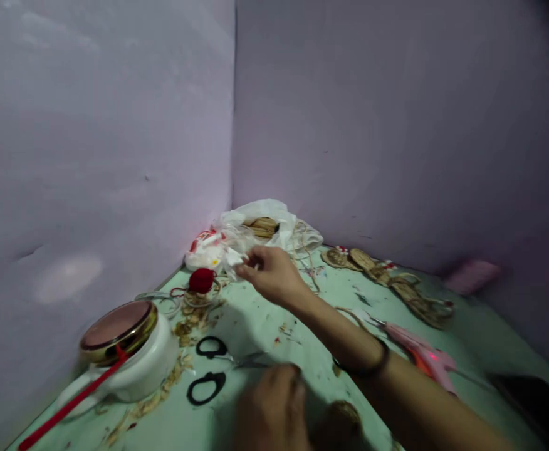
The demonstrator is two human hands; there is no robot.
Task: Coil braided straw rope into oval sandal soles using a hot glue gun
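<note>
My right hand (269,272) reaches across the green table (256,326) to a white plastic bag (260,228) in the far corner. Its fingers are pinched on the bag's near edge. The bag holds brown woven straw. A dark bangle sits on that wrist. My left hand (269,407) is low at the bottom edge, blurred, with its back toward me and its fingers hidden. It rests beside a round brown woven piece (343,416). Black-handled scissors (209,369) lie just left of it.
A white jar with a gold lid (124,338) stands at left, a red stick (67,407) leaning on it. A red yarn ball (202,280) lies near the bag. A pink glue gun (420,354) and woven straw pieces (397,282) lie right. Purple walls enclose the corner.
</note>
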